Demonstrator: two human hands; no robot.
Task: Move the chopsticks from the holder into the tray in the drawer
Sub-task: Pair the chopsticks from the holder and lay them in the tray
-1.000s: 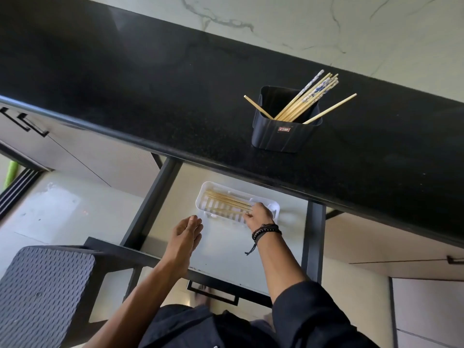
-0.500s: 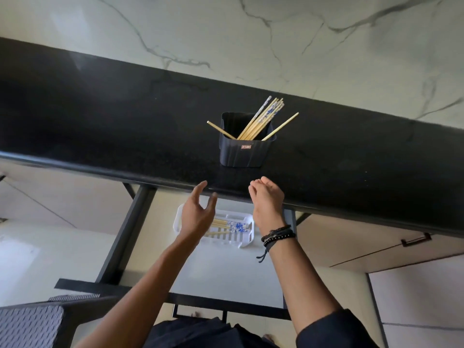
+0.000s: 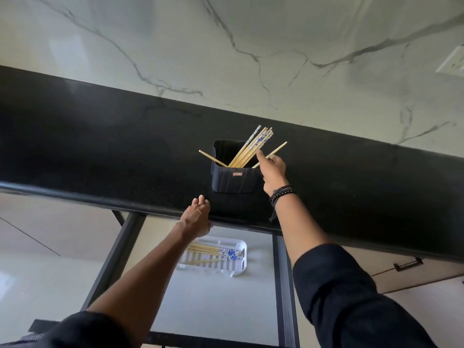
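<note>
At holder (image 3: 232, 178), mid-counter (image 3: 100, 151): sticks (image 3: 252, 149) lean to its far-right corner, one loner slanting left over the rim, one slanting right. R hand (image 3: 272, 172) up at the right rim, fingers loosely curled, index tip touching the bundle; can't tell if anything's pinched yet. L hand (image 3: 198, 217) near side of holder, at counter edge, fingers together, empty.

Handling, my guess: light, stiff, smooth, so prone to slip and roll. Best taken mid-shaft, a few together, thumb against fingers.

Look: pale bamboo, some w/ blue-white patterned tops. More lie flat in tray (image 3: 238, 266), below holder in drawer (image 3: 213, 297).
</note>
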